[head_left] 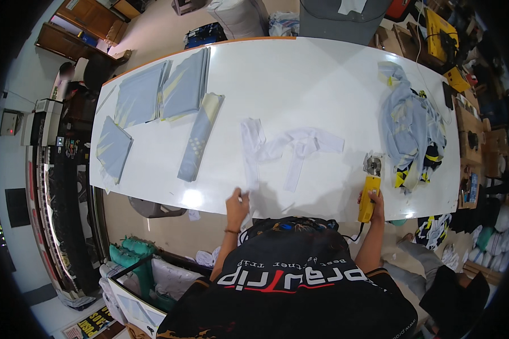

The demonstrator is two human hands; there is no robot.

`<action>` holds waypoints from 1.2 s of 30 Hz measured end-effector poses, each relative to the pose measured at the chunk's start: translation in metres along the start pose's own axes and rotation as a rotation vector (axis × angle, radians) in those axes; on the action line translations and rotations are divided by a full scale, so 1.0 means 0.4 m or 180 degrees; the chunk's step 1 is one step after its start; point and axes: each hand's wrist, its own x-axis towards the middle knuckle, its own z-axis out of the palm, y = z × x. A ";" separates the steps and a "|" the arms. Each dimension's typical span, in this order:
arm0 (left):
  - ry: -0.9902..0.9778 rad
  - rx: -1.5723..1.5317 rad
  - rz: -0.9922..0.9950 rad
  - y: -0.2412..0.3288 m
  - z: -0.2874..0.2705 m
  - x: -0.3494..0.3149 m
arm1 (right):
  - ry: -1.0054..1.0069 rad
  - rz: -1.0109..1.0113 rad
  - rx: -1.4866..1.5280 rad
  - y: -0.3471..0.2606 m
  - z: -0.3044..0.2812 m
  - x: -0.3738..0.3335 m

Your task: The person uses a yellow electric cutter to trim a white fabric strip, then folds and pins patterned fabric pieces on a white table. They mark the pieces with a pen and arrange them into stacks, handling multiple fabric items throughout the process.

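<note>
My right hand (376,207) is wrapped round a yellow electric rotary cutter (369,199). The cutter's round metal blade head (372,164) points away from me over the white table, and a dark cord runs from its near end. At the table's near edge, my left hand (237,209) is curled with its fingers drawn in; whether anything is in them is too small to see. Just beyond it lies the near end of a white fabric strip (250,161). More white fabric (305,146) continues from it to the right, twisted and loosely folded.
Folded grey-blue fabric stacks (141,96) and a narrow folded piece (201,138) lie on the left of the white table (232,73). A crumpled grey, yellow and black fabric heap (410,124) covers its right end. A person (455,296) sits low at right, beside the table.
</note>
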 end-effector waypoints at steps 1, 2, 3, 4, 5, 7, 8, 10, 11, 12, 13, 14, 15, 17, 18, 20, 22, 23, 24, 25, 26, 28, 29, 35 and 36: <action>-0.0174 -0.1118 -0.0554 0.161 -0.091 0.063 | -0.0012 -0.0050 0.0014 0.007 -0.003 0.000; -0.0211 -0.1487 -0.0260 0.254 -0.169 0.124 | -0.0048 -0.0084 0.0008 0.006 -0.008 0.002; -0.0022 -0.1777 0.0077 0.310 -0.224 0.184 | -0.0057 -0.0079 0.0034 0.001 -0.004 0.000; 0.0361 -0.1108 0.0756 0.395 -0.292 0.250 | -0.0033 -0.0107 0.0059 -0.001 0.000 -0.005; 0.0354 -0.1682 0.0880 0.474 -0.361 0.305 | -0.0028 -0.0112 0.0103 0.002 0.006 -0.009; 0.0846 -0.2380 0.1529 0.633 -0.486 0.369 | -0.0138 -0.0127 0.0071 0.004 0.006 -0.003; 0.0710 -0.2537 0.1931 0.639 -0.542 0.430 | -0.0177 -0.0157 0.0058 0.003 0.005 0.000; 0.1150 -0.2466 0.2393 0.758 -0.615 0.483 | -0.0093 -0.0099 0.0109 0.010 -0.002 -0.006; 0.1230 -0.2562 0.2743 0.799 -0.646 0.517 | -0.0056 -0.0060 0.0136 0.014 -0.007 -0.008; 0.1383 -0.2414 0.2895 0.835 -0.674 0.557 | -0.0064 -0.0120 0.0152 0.019 -0.015 -0.008; 0.1529 -0.2267 0.3039 0.865 -0.704 0.600 | -0.0063 -0.0173 0.0167 0.025 -0.020 -0.007; 0.1767 -0.1579 0.3174 0.890 -0.759 0.633 | -0.0098 -0.0206 0.0173 0.028 -0.019 -0.006; 0.1993 -0.0898 0.3282 0.911 -0.810 0.669 | -0.0054 -0.0183 0.0175 0.024 -0.018 -0.012; 0.2881 0.0330 0.2984 0.946 -0.911 0.713 | -0.0094 -0.0094 0.0163 0.012 0.003 -0.004; 0.2952 0.0568 0.3088 0.957 -0.919 0.709 | -0.0058 -0.0091 0.0141 0.012 0.001 -0.005; 0.3104 0.1073 0.3267 0.971 -0.931 0.685 | -0.0015 -0.0075 0.0085 0.008 -0.001 -0.006; 0.3259 0.1614 0.3409 0.971 -0.944 0.661 | -0.0032 -0.0068 0.0126 0.005 0.004 -0.008; 0.3317 0.1881 0.3482 0.965 -0.946 0.660 | -0.0027 -0.0064 0.0150 0.005 0.004 -0.012; 0.2244 0.1244 0.3231 0.919 -0.921 0.631 | -0.0009 -0.0067 0.0141 0.009 0.002 -0.014; 0.1389 0.0578 0.2759 0.871 -0.897 0.603 | 0.0007 -0.0070 0.0131 0.013 -0.001 -0.014; 0.1402 0.0637 0.3155 0.758 -0.820 0.616 | 0.0059 -0.0109 0.0110 0.012 -0.005 -0.017; 0.0331 0.0866 0.2345 0.596 -0.680 0.481 | 0.0036 -0.0077 0.0128 0.016 0.000 -0.009; -0.0394 0.0578 0.1618 0.535 -0.610 0.416 | 0.0032 -0.0077 0.0135 0.018 0.004 -0.003; -0.0649 0.0577 0.0395 0.060 -0.106 0.045 | -0.0108 -0.0100 0.0112 0.005 0.002 -0.006; -0.0826 0.0413 0.0274 0.027 -0.054 -0.002 | -0.0130 -0.0088 0.0116 0.005 -0.002 -0.005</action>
